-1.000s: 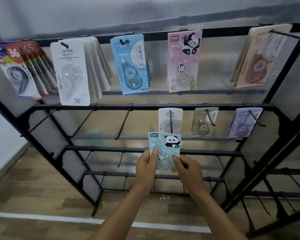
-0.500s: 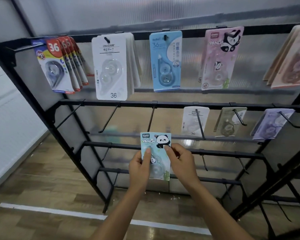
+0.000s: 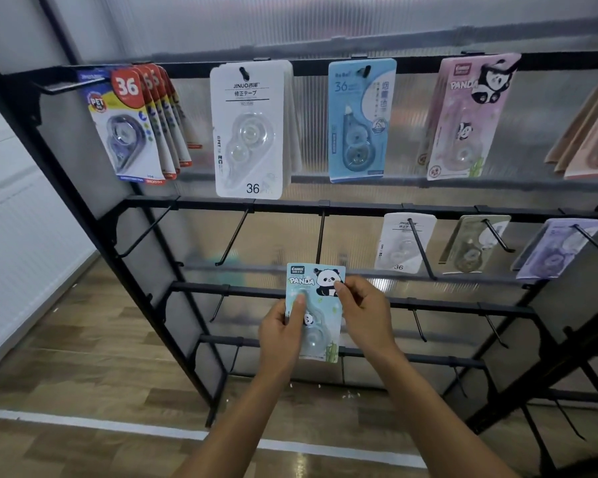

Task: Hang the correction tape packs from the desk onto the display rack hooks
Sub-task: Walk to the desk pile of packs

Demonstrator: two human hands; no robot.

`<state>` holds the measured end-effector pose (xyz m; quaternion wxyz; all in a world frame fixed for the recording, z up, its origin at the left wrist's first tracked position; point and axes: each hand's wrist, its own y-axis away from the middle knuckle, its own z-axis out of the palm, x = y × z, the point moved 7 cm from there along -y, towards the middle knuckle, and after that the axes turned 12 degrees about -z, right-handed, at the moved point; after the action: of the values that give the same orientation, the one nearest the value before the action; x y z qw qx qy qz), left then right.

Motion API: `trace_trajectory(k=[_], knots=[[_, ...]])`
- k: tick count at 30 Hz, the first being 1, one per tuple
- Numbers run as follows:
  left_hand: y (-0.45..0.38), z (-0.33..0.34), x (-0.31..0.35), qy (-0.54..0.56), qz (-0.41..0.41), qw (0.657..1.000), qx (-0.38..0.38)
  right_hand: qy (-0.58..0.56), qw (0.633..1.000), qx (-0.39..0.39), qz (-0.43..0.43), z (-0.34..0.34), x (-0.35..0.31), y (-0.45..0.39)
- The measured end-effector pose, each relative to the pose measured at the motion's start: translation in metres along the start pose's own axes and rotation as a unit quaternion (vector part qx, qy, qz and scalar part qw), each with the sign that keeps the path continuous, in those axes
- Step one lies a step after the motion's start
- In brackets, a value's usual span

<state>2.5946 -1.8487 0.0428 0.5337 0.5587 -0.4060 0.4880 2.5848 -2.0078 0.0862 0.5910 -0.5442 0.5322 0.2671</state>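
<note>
A: Where was the pack?

B: Light-blue cardboard-and-blister panda correction tape pack point(image 3: 314, 312) was held upright in front of the black metal display rack point(image 3: 325, 205), face toward the person, just under the tip of the bare centre hook on the second rail point(image 3: 320, 241). Not hung yet.

A: Grip?

B: Two-handed. Left hand point(image 3: 280, 334) gripped the left edge, thumb pressed flat on the front. Right hand point(image 3: 363, 315) pinched the upper right edge beside the panda print. My read: both hands kept the card square so its hang hole could line up with the hook tip. The hole itself I couldn't make out.

A: Why that hook?

B: Judgement only: it was the nearest empty hook, directly above the pack.

A: Counts?

B: Top rail: five groups in view. Fanned red-and-blue "36" packs point(image 3: 135, 125), at least five cards, exact count unclear. White JINUO packs point(image 3: 249, 129), a stack, number unreadable. One blue pack point(image 3: 359, 119). One pink panda pack point(image 3: 466, 115). Beige packs at the right edge, cut off.
Second rail: three bare hooks on the left, then three loaded ones: white pack point(image 3: 403, 243), olive pack point(image 3: 470, 243), lilac pack point(image 3: 553, 250).
Lower rails: bare hooks only. Tabletop not in view.
</note>
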Motion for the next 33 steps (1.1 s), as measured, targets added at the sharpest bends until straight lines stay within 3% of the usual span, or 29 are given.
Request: trace_trajectory(k=[8, 15, 19, 25, 33], knots=[[-0.027, 0.012, -0.005, -0.046, -0.002, 0.999, -0.007, 0.038, 0.999, -0.011, -0.005, 0.003, 0.022, -0.025], [-0.093, 0.034, 0.016, -0.237, 0.011, 0.971, 0.042, 0.123, 0.992, -0.022, 0.006, 0.007, 0.041, -0.09], [-0.124, 0.054, 0.018, -0.185, 0.0, 0.983, 0.007, 0.177, 0.984, -0.01, -0.001, 0.007, 0.048, -0.127], [-0.158, 0.067, 0.019, -0.203, -0.052, 0.977, 0.037, 0.213, 0.977, -0.002, 0.031, 0.009, 0.062, -0.159], [-0.165, 0.068, 0.02, -0.212, -0.064, 0.975, 0.035, 0.156, 0.982, 0.053, 0.087, 0.006, 0.071, -0.15]])
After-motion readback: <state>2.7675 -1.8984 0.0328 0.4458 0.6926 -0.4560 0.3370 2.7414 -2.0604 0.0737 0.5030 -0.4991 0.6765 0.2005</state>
